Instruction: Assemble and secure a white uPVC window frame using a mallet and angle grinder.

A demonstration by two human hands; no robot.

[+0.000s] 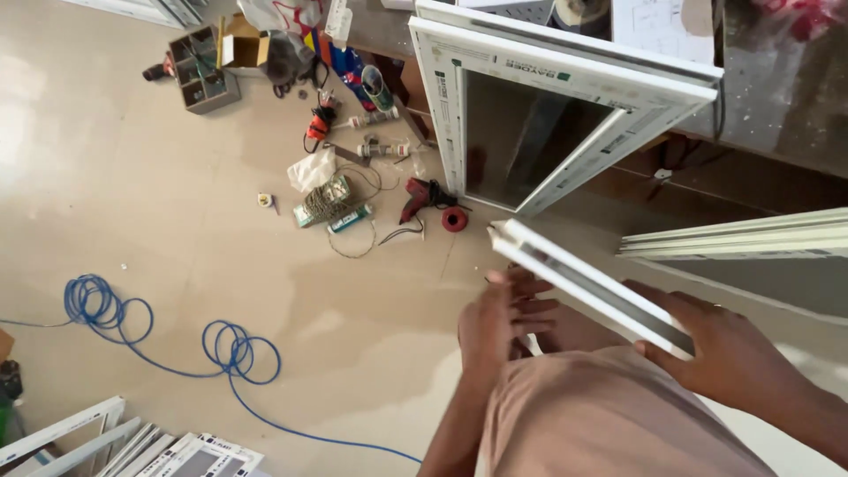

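Note:
I hold a white plastic window profile strip (574, 278) slanting from upper left to lower right in front of my body. My left hand (499, 322) grips it near its upper end, fingers curled around its underside. My right hand (729, 353) clasps its lower end, with fingers over the top edge. Above it a white window frame with a glass pane (530, 132) rests tilted on a workbench. A second white frame (733, 238) juts in from the right edge.
A coiled blue cable (168, 340) lies on the beige floor at left. Power tools, a red drill (420, 196), a red tape roll (454, 219), tubes and a wooden box (203, 71) are scattered at the top. White frame pieces (132, 446) are stacked at the bottom left.

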